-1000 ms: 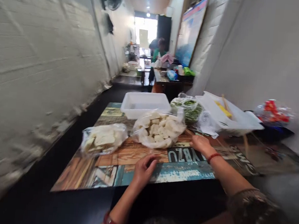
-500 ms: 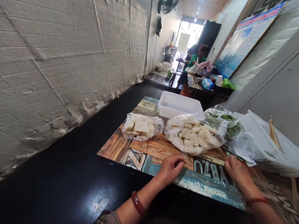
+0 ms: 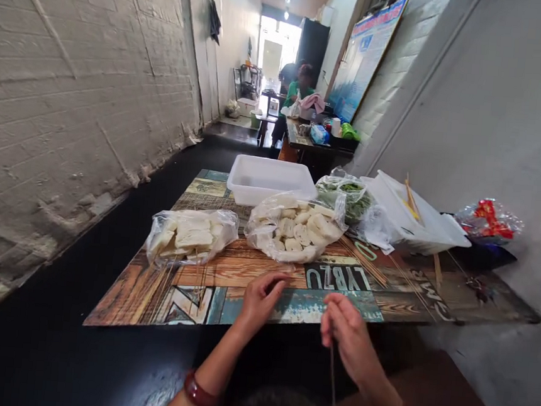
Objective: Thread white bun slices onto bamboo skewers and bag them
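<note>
My left hand (image 3: pixel 258 303) rests just above the table's front edge, loosely curled, with a gap between thumb and fingers and nothing visible in it. To its right, my right hand (image 3: pixel 345 326) pinches a thin skewer (image 3: pixel 332 374) that points down past the table edge. Beyond my hands lies an open clear bag of pale, rounded food slices (image 3: pixel 302 232). On the left, another clear bag holds flat white food slabs (image 3: pixel 194 234), with thin sticks coming out toward me. Several loose skewers (image 3: pixel 367 262) lie right of the middle bag.
A white plastic tub (image 3: pixel 271 193) stands behind the bags on the patterned table (image 3: pixel 241 267). A bag of green leaves (image 3: pixel 358 204) and a tilted white container (image 3: pixel 415 219) with sticks are at right. A person (image 3: pixel 296 95) sits at a farther table.
My right hand has come back from the loose skewers on the right toward my left hand, now with a skewer in it. My view has turned right; the left hand stays curled.
</note>
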A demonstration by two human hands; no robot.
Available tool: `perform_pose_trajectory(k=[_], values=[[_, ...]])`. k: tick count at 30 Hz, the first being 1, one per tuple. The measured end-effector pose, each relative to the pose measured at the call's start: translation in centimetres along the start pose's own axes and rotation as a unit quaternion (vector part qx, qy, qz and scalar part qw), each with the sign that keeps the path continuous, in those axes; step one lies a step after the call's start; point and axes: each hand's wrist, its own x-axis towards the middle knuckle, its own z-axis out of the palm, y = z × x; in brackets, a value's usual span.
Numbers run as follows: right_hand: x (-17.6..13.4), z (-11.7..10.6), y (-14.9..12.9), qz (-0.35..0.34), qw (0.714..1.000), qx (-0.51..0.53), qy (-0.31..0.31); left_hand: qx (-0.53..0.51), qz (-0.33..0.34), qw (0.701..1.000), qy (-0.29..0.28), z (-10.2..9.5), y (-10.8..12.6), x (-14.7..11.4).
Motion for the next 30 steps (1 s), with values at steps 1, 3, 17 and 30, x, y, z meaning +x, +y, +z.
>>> perform_pose_trajectory(k=[1,3,17,30], values=[[-0.4,1.2,-0.1,0.015,0.998,0.051,-0.043,-0.006,-0.008,1.0,-0.002,-0.1,0.2,-0.3],[-0.8,2.8,-0.5,0.034,0.987,0.117,-0.103,-0.009,-0.025,1.0,-0.005,-0.3,0.9,-1.1],[-0.1,2.7,0.2,-0.079,0.985,-0.054,-0.143,-0.021,-0.057,0.998,-0.033,1.1,7.2,-1.8],[4.8,2.6,0.8,-0.148,0.983,-0.034,-0.1,0.047,-0.072,0.996,0.024,-0.6,7.7,2.1]])
